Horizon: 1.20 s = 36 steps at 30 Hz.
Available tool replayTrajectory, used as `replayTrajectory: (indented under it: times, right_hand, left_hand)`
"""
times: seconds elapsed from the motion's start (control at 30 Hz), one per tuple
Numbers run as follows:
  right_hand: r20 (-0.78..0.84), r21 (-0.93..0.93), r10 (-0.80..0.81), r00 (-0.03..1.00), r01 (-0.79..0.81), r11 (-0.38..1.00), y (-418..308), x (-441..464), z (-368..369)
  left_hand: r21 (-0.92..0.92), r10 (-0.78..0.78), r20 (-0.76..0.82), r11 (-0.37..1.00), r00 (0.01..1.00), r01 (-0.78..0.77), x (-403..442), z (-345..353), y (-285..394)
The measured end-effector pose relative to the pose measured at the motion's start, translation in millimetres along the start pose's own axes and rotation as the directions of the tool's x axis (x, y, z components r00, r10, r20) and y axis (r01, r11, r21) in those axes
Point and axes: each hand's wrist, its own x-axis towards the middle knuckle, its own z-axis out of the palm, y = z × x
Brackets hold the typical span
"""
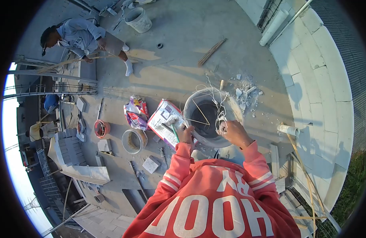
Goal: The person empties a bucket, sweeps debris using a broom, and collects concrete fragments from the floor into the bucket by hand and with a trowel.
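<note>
Below me stands a large round grey tub (pixel 237 109), dark inside, with pale string (pixel 219 104) tangled over its far rim and opening. My right hand (pixel 233 134) is closed on a bunch of this string above the near right part of the tub. At the tub's left rim, my left hand (pixel 186 135) has its fingers curled; what they grip is hidden. Close beside it a green stick-like handle (pixel 175 134) lies across a white and red printed bag (pixel 161 113), whose surface has grey residue.
Broken rubble (pixel 246 93) lies right of the tub. To the left are a clear bucket (pixel 134 141), a red bucket (pixel 102 128) and a crumpled purple bag (pixel 136 113). A person (pixel 81 37) bends at the upper left. A block wall (pixel 310 79) curves along the right.
</note>
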Motion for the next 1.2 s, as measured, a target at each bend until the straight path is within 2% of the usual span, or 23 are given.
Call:
replayTrajectory:
  times: [0.03, 0.07, 0.13, 0.17, 0.2, 0.27, 0.3, 0.33, 0.4, 0.47, 0.53, 0.57, 0.6, 0.67, 0.7, 0.77, 0.83, 0.93, 1.03, 1.1, 1.13, 1.17, 1.2]
  right_hand:
    - [0.002, -0.298, -0.025, 1.0, 0.025, 0.954, 35, 8, 28]
    - [0.022, -0.301, -0.033, 0.999, 0.038, 0.953, 45, 11, 24]
    - [-0.125, -0.081, -0.127, 0.984, 0.118, 0.99, 58, 27, 9]
    - [-0.312, -0.058, -0.279, 0.908, 0.275, 0.96, 67, 40, -2]
    - [-0.298, -0.063, -0.293, 0.909, 0.287, 0.956, 65, 52, -22]
    - [-0.279, 0.232, -0.055, 0.959, 0.123, 0.965, 53, 74, -74]
    - [-0.285, 0.323, 0.037, 0.958, 0.06, 0.945, 54, 84, -91]
    - [-0.273, 0.304, 0.019, 0.962, 0.067, 0.95, 60, 96, -105]
    - [-0.346, 0.205, 0.049, 0.937, 0.024, 0.979, 80, 116, -131]
    - [-0.363, 0.192, 0.052, 0.93, 0.02, 0.981, 110, 136, -145]
    - [-0.312, 0.265, 0.177, 0.934, -0.093, 0.96, 158, 156, -145]
    - [-0.253, 0.234, 0.249, 0.935, -0.191, 0.953, 187, 160, -144]
    - [-0.187, 0.187, 0.319, 0.929, -0.285, 0.94, 218, 160, -142]
    - [-0.031, 0.25, 0.542, 0.84, -0.518, 0.818, 290, 151, -129]
    - [-0.055, 0.176, 0.474, 0.879, -0.459, 0.871, 328, 141, -121]
    - [0.054, 0.115, 0.594, 0.803, -0.596, 0.795, 359, 132, -132]
    - [0.141, 0.076, 0.686, 0.714, -0.699, 0.711, 371, 139, -150]
    - [0.212, -0.009, 0.726, 0.654, -0.742, 0.671, 388, 172, -178]
    - [0.258, -0.137, 0.701, 0.665, -0.693, 0.708, 419, 237, -210]
    - [0.29, -0.269, 0.622, 0.727, -0.562, 0.782, 446, 304, -237]
    - [0.317, -0.358, 0.524, 0.791, -0.411, 0.838, 466, 344, -249]
    - [0.348, -0.458, 0.392, 0.852, -0.21, 0.864, 485, 393, -263]
    - [0.371, -0.535, 0.267, 0.889, -0.03, 0.844, 500, 443, -277]
  left_hand:
    - [-0.126, 0.003, 0.067, 0.992, 0.998, 0.005, 2, 21, 7]
    - [-0.246, 0.019, 0.127, 0.969, 0.992, 0.013, 5, 35, 12]
    - [-0.287, 0.068, 0.127, 0.957, 0.99, -0.029, 17, 52, 17]
    - [-0.285, 0.107, 0.115, 0.956, 0.988, -0.07, 22, 58, 19]
    - [-0.281, 0.147, 0.108, 0.953, 0.983, -0.112, 28, 63, 21]
    - [-0.329, 0.167, 0.066, 0.934, 0.984, -0.137, 46, 65, 23]
    - [-0.344, 0.158, 0.02, 0.928, 0.987, -0.141, 51, 68, 30]
    - [-0.36, 0.148, -0.025, 0.921, 0.989, -0.147, 56, 70, 37]
    - [-0.355, 0.098, -0.135, 0.924, 0.986, -0.14, 69, 68, 44]
    - [-0.38, 0.155, -0.22, 0.896, 0.963, -0.231, 100, 59, 34]
    - [-0.376, 0.104, -0.364, 0.893, 0.926, -0.248, 132, 54, 27]
    - [-0.159, 0.097, -0.441, 0.97, 0.892, -0.184, 160, 30, 10]
    - [-0.181, 0.078, -0.469, 0.966, 0.88, -0.182, 171, 29, 1]
    - [-0.343, -0.093, -0.623, 0.925, 0.777, -0.164, 194, 35, 5]
    - [-0.367, -0.111, -0.647, 0.913, 0.754, -0.18, 195, 40, 16]
    - [-0.225, -0.074, -0.703, 0.967, 0.707, -0.122, 191, 50, 46]
    - [-0.251, -0.098, -0.747, 0.957, 0.658, -0.143, 198, 61, 62]
    - [-0.31, -0.144, -0.789, 0.933, 0.597, -0.185, 215, 74, 63]
    - [-0.262, -0.172, -0.89, 0.951, 0.422, -0.165, 240, 88, 60]
    - [-0.264, -0.213, -0.917, 0.958, 0.336, -0.112, 249, 104, 63]
    - [-0.219, -0.18, -0.952, 0.966, 0.249, -0.138, 262, 108, 45]
    - [-0.302, -0.251, -0.921, 0.944, 0.298, -0.136, 266, 107, 31]
    - [-0.396, -0.348, -0.91, 0.89, 0.224, -0.228, 265, 136, 52]
